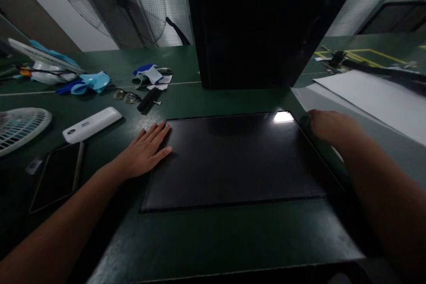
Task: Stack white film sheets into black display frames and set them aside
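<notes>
A flat dark screen panel [229,159] lies face up on the green tabletop, with a bright reflection near its far right corner. My left hand [144,151] rests palm down at the panel's left edge, its fingers stretched out and the thumb lying over the border. Just beyond the far right corner is my right hand [328,126], curled closed. A small dark grey thing [305,120] shows at its fingertips, too dim to make out. The right hand's fingers are mostly hidden from view.
A large black panel [262,26] stands upright behind. At left lie a white oblong device [92,125], a phone [59,175], glasses [126,96], a black case [148,100] and a white fan grille [23,128]. White sheets [379,102] cover the right side.
</notes>
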{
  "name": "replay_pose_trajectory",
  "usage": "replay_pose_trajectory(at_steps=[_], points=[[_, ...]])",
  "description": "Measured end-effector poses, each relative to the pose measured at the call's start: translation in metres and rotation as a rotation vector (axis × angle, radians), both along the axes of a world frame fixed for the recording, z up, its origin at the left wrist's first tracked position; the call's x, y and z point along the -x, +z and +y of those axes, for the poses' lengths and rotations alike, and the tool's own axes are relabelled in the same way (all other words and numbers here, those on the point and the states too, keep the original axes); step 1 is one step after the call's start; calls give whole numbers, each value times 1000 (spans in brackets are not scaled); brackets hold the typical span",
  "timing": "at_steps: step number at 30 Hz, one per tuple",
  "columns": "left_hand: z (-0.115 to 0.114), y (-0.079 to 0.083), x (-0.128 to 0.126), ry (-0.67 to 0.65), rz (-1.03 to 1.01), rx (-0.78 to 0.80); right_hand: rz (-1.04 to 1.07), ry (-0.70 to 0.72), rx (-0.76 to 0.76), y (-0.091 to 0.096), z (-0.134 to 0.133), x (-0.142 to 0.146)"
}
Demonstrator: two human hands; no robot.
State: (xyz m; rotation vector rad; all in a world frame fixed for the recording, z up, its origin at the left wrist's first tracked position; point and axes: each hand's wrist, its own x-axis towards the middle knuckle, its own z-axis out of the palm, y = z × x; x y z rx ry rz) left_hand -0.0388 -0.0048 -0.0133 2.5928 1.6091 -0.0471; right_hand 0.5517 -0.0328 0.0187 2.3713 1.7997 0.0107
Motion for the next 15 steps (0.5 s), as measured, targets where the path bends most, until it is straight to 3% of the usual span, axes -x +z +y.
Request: replay_pose_trajectory(at_steps=[4, 6, 10, 15], points=[[-15, 2, -25, 110, 0, -75, -32, -54, 12, 10, -7, 7], [-23, 5, -38, 38, 6, -119, -34, -53, 21, 13, -10, 14], [-27, 12, -48, -122, 9, -54, -63, -43, 11, 29, -16, 31], [-8, 11, -36, -31, 19, -37, -17, 184, 41, 45, -34, 72]])
